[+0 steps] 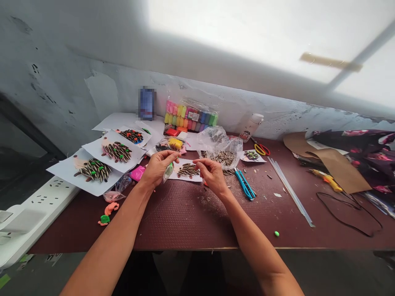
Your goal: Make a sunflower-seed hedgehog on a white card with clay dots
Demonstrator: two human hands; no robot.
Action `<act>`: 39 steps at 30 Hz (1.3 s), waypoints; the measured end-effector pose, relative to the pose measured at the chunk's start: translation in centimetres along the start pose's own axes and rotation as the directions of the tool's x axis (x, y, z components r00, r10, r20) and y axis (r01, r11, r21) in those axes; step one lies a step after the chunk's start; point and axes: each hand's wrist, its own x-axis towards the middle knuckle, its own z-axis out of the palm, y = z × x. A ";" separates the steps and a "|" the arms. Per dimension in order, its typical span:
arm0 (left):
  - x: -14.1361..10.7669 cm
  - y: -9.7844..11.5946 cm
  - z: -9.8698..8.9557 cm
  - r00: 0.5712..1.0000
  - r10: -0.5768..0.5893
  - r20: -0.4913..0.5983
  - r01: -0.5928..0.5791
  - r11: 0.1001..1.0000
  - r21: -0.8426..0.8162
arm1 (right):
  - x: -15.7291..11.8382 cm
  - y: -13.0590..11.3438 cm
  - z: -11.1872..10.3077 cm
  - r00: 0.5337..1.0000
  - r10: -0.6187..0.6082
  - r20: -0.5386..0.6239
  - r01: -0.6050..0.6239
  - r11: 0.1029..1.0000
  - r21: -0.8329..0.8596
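Note:
My left hand (160, 166) is closed on a small clear packet with green clay (168, 171) inside. Beside it, my right hand (212, 174) is pinched at the right edge of a white card (185, 177); whatever its fingertips hold is too small to make out. Striped seeds (189, 169) cover the middle of that card in a cluster, with small brown dots below them. Behind my right hand lies an open clear plastic bag (220, 142) of striped seeds. Left of my left hand, finished-looking seed pictures (117, 152) with green dots rest on white sheets.
A teal cutter (245, 185), red-yellow scissors (261, 148), clear glue sticks (290, 191) and a yellow glue gun (331, 183) lie to the right. Coloured clay packs (191, 117) and a white bottle (251, 127) stand behind. A power strip (40, 209) runs along the left.

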 end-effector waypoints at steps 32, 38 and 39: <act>-1.1 -0.3 1.9 0.966 0.008 0.258 -0.066 0.973 0.219 | -0.7 1.0 1.0 0.991 -0.132 -0.008 0.130 0.984 -0.119; -1.0 -0.6 1.6 0.955 0.030 0.294 -0.124 0.944 0.307 | -0.7 0.9 0.8 0.976 -0.216 -0.012 0.206 0.946 -0.249; -0.9 -0.7 1.5 0.951 0.036 0.306 -0.135 0.942 0.307 | -0.7 0.8 0.8 0.975 -0.220 -0.009 0.209 0.939 -0.271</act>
